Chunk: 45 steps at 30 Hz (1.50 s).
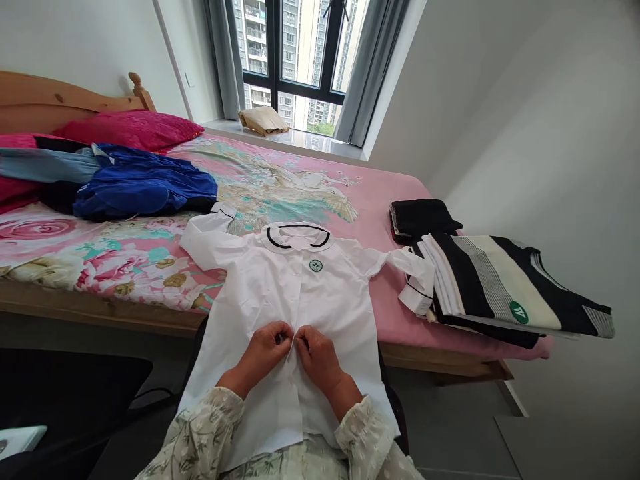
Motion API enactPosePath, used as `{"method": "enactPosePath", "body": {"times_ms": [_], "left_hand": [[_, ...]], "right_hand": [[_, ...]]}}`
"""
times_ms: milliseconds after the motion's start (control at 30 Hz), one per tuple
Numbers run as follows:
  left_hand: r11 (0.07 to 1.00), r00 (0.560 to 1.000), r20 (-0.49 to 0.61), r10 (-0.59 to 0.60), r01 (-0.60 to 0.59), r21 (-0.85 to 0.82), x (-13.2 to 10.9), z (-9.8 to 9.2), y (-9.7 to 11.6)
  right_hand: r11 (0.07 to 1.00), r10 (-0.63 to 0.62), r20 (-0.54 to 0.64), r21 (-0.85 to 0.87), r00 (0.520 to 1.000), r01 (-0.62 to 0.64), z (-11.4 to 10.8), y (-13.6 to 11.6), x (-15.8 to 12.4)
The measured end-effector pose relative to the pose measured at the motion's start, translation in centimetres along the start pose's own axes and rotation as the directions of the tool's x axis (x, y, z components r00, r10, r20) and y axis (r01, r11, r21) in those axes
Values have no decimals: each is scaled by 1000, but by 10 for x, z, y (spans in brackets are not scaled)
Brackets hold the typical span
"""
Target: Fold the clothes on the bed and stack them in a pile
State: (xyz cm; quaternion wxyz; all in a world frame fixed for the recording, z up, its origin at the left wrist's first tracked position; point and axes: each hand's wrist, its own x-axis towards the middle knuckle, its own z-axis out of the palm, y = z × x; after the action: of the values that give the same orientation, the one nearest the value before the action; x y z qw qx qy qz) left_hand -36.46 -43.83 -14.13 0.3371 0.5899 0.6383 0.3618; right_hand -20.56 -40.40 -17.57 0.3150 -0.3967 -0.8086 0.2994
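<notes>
A white shirt (260, 293) with a black-trimmed round collar and a green round badge lies face up, its collar and sleeves on the bed and its lower part over my lap. At the front placket, about the middle of the shirt, my left hand (267, 350) pinches the fabric edge. My right hand (317, 357) pinches the opposite edge right beside it, the fingertips almost touching. Any button between the fingers is hidden. Below the hands the placket hangs down toward my lap.
Folded striped knitwear (490, 273) is stacked at the bed's right edge, beside a folded black garment (423, 219). Blue clothing (150, 180) lies heaped at left near a red pillow (130, 130). A black chair (65, 393) stands at lower left. The bed (370, 187) reaches the window.
</notes>
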Motion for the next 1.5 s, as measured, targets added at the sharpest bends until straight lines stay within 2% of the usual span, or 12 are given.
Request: {"method": "enactPosePath", "body": {"times_ms": [200, 367, 467, 567, 700, 867, 1000, 1067, 1267, 1500], "left_hand": [[993, 994, -5, 107, -107, 56, 2, 1, -3], [982, 984, 46, 169, -173, 80, 5, -1, -1], [980, 985, 31, 170, -172, 102, 5, -1, -1], [984, 989, -11, 145, -143, 110, 4, 2, -2], [985, 991, -32, 129, -124, 123, 3, 7, -7], [977, 985, -27, 169, -164, 134, 3, 10, -12], [983, 986, 5, 165, -165, 83, 3, 7, -12], [986, 988, 14, 155, -156, 65, 3, 5, -10], [989, 990, 23, 136, -138, 53, 2, 5, -7], [993, 993, -23, 119, -119, 24, -2, 10, -11]], "right_hand": [[1000, -9, 24, 23, 1000, 8, -2, 0, 3], [1000, -5, 46, 24, 999, 3, 0, 2, 3], [997, 40, 43, 66, 998, -42, 2, 2, 4], [977, 145, 30, 155, 989, -148, 2, -1, 4], [871, 322, 121, 352, 939, -343, 1, -7, 5], [765, 415, 213, 445, 885, -466, 4, -11, 8], [583, 567, 287, 522, 772, -622, 13, -11, 10], [540, 605, 291, 533, 741, -651, 18, -9, 11], [490, 648, 293, 546, 703, -679, 24, -5, 15], [448, 629, 303, 611, 716, -653, 16, -8, 14]]}}
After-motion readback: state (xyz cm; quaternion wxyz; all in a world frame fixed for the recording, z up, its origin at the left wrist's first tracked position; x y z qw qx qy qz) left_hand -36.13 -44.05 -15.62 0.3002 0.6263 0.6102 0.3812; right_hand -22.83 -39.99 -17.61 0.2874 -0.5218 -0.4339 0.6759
